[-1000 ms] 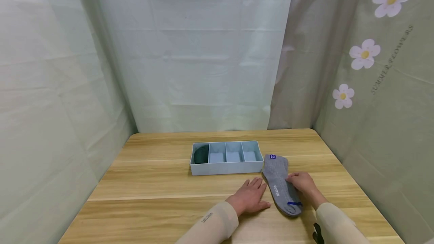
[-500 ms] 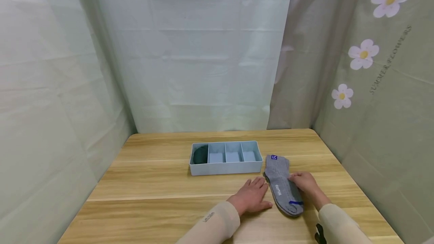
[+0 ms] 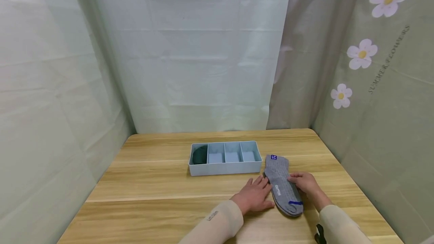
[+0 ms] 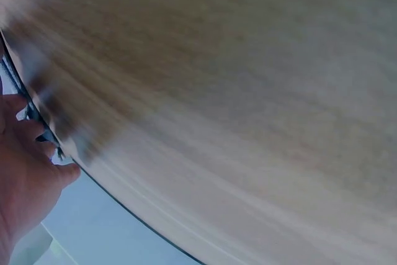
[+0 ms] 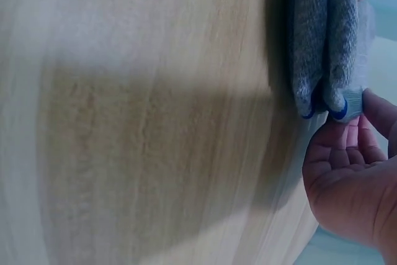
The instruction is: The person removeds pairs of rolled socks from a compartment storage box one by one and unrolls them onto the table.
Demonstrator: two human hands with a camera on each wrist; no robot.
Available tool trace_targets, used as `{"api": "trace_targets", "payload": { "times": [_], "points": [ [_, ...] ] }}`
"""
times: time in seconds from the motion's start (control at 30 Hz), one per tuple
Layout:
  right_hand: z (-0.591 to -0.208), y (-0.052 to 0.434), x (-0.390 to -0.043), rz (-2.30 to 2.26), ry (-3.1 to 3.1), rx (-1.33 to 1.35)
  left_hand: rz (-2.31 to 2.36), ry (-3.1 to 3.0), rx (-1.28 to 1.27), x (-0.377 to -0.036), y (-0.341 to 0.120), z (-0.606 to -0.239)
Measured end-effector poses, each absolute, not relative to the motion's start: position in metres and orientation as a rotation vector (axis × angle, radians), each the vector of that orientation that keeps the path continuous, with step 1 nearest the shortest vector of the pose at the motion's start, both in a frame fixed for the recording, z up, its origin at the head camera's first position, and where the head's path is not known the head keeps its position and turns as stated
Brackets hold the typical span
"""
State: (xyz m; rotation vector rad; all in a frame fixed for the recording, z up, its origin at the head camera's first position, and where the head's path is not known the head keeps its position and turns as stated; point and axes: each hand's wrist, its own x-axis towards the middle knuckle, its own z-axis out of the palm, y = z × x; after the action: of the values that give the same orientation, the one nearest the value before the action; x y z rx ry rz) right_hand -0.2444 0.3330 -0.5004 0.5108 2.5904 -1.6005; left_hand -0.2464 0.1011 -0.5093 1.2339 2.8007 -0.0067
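A pair of grey socks (image 3: pixel 280 184) with a blue label lies flat on the wooden table (image 3: pixel 152 191), just right of a light blue divided tray (image 3: pixel 223 169). My left hand (image 3: pixel 256 195) lies flat on the table with straight fingers reaching the socks' left edge. My right hand (image 3: pixel 303 183) rests on the socks' right edge with relaxed fingers. In the right wrist view the grey socks (image 5: pixel 325 35) show two blue-trimmed layers, and the right hand (image 5: pixel 350 178) is palm-open beside them. The left wrist view shows only my left hand (image 4: pixel 25 172) over blurred wood.
A dark green rolled sock (image 3: pixel 200 155) fills the tray's leftmost compartment; the other compartments show only their blue floors. Pale curtains close in the table at the back and left, and a flowered cloth (image 3: pixel 369 70) hangs at the right. Bare wood spreads left of the hands.
My left hand has slid a little to the right, up to the socks' left edge. The right hand and the socks have barely moved.
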Motion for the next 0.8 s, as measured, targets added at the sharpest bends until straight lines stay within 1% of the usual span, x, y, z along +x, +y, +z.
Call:
{"api": "trace_targets", "payload": {
  "times": [0.27,0.8],
  "points": [
    [-0.498,0.339,-0.24,-1.61,2.628,0.458,-0.055,2.801,1.234,-0.244,0.101,-0.507],
    [-0.496,0.35,-0.239,-1.626,2.585,0.499,-0.098,2.828,1.28,-0.251,0.109,-0.513]
  ]
}}
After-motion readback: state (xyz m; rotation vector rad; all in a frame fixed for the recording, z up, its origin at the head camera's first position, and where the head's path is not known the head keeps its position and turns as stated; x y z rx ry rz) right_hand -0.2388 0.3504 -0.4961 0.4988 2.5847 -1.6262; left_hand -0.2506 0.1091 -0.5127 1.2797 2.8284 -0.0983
